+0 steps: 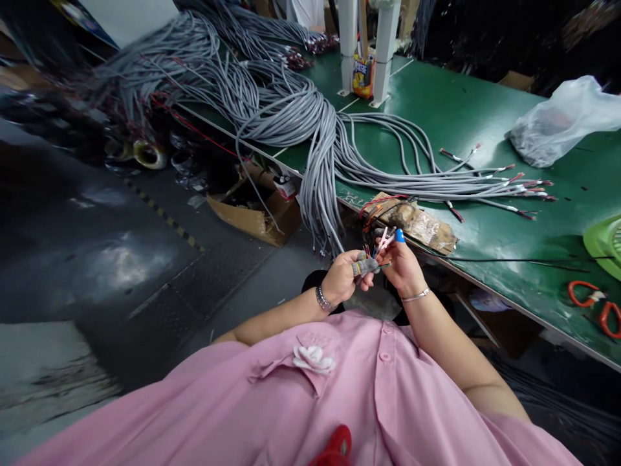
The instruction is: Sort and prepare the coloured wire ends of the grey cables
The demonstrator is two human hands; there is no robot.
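My left hand, with grey coverings on its fingers, is closed around the stripped end of a cable. Thin coloured wires fan out of that grip, red, dark and green among them. Close beside it, my right hand has a blue wrap on one fingertip. Its fingers pinch a slim pink-and-white piece right at the wires; whether it is a tool or part of the cable I cannot tell. Both hands are in front of the table's edge, below a brown taped block with red and black leads.
Grey cables lie heaped across the green table, some drooping over its edge. Orange-handled cutters, a green basket and a clear plastic bag are on the right. A cardboard box stands below, left.
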